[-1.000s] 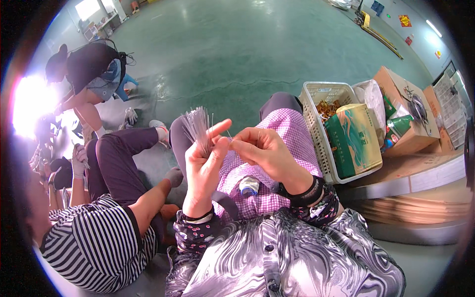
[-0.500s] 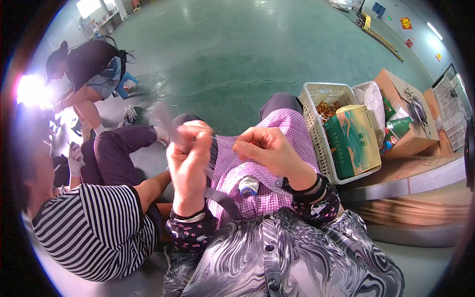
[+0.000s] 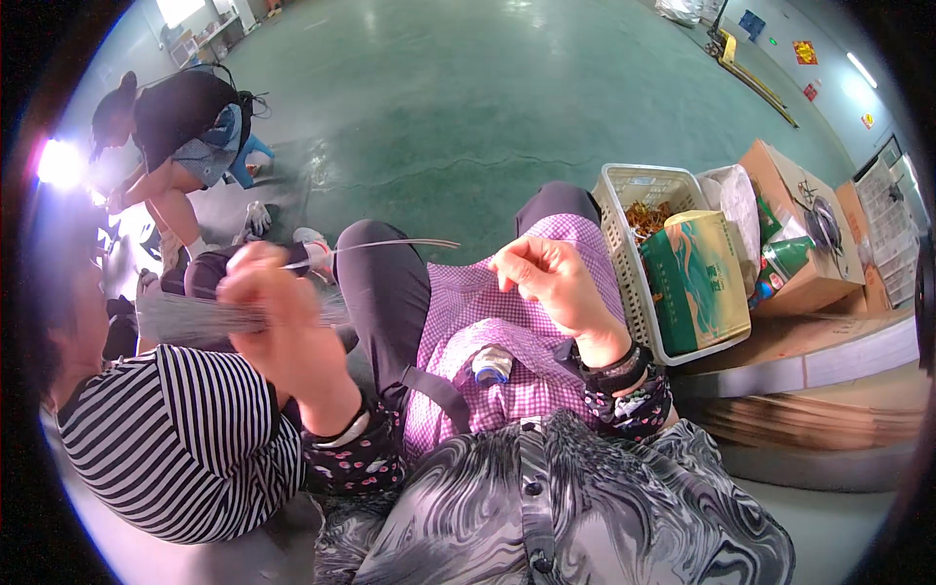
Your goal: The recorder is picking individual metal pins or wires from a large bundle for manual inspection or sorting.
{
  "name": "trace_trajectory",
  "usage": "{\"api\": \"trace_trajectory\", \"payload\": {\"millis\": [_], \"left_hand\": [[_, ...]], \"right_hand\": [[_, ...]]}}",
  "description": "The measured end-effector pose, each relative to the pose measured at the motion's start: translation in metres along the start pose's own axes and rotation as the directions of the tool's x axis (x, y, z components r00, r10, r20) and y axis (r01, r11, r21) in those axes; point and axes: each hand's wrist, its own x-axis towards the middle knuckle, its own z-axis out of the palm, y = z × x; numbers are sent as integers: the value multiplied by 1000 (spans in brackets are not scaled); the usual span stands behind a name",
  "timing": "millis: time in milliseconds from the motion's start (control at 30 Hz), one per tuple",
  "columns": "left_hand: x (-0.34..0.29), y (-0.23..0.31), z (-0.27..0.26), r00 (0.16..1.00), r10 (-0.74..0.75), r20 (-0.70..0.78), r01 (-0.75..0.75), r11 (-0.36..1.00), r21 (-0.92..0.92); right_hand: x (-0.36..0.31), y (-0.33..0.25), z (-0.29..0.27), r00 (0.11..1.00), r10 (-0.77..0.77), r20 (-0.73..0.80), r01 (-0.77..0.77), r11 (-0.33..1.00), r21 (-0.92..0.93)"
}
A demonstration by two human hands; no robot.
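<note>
Left of the purple-checked cloth apron [image 3: 458,302], the left hand [image 3: 278,322] clasps a bundle of thin grey strands [image 3: 195,320], best held gathered and clear of the black-and-white striped shirt [image 3: 185,439], while the right hand [image 3: 552,280] is pinched together.

We wore a blk/wht/grey swirl-print shirt [image 3: 468,507] w/ dark buttons [image 3: 533,488], a pink-&-wht checked apron [image 3: 453,322], dark trousers [image 3: 380,283], plus blk sleeve covers [image 3: 356,458] w/ small pink & wht spots; R cuff [image 3: 627,372] was blk, L wrist had a pale band [image 3: 347,430].
</note>
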Motion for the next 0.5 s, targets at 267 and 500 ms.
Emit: {"api": "trace_trajectory", "payload": {"millis": [267, 500], "left_hand": [[-46, -14, 32, 433, -15, 901, -505, 824, 256], [-61, -8, 35, 375, -163, 912, -221, 940, 259]], "right_hand": [[5, -6, 25, 963, 50, 264, -117, 963, 244], [9, 3, 21, 979, 134, 151, -161, 969, 185]]}}
